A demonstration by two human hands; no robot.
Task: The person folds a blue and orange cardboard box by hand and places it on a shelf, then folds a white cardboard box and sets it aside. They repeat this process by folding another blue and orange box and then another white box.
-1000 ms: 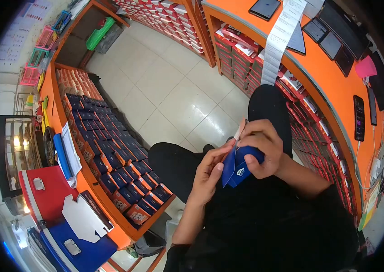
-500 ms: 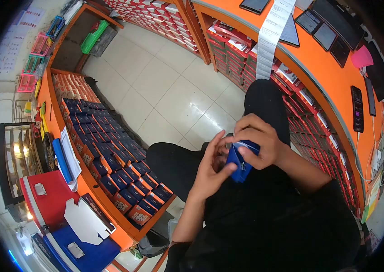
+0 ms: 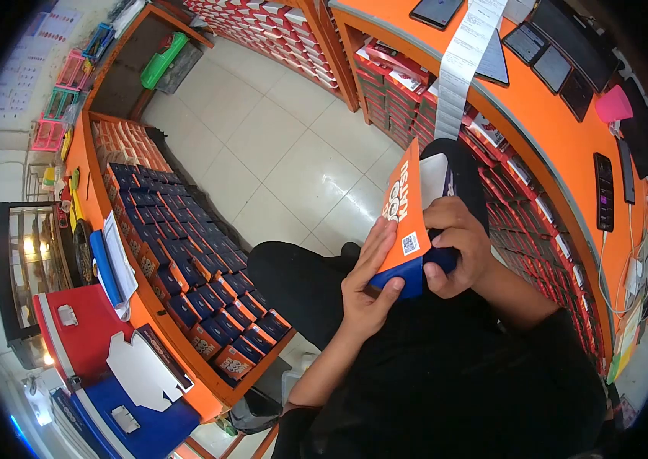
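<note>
An orange and dark blue cardboard box (image 3: 400, 206) stands tilted between my hands above my lap, its upper end open and a white inside showing. My left hand (image 3: 371, 287) holds its left side, with fingers along the orange printed face and the thumb on the blue lower edge. My right hand (image 3: 455, 246) is wrapped round the right side, fingers bent at the blue part. A small QR code shows on the orange face between the hands. Whether anything lies inside the box is hidden.
Rows of blue and orange boxes (image 3: 209, 279) fill the left shelf. A flattened white carton (image 3: 144, 371) lies near red (image 3: 83, 329) and blue cases (image 3: 136, 417). Phones (image 3: 551, 69), a pink cup (image 3: 612, 105) and a long paper strip (image 3: 461, 65) are on the right orange counter.
The folded dark blue piece in my hands now shows as an opened-out box with its orange face turned up. My hands have moved apart to its two sides.
</note>
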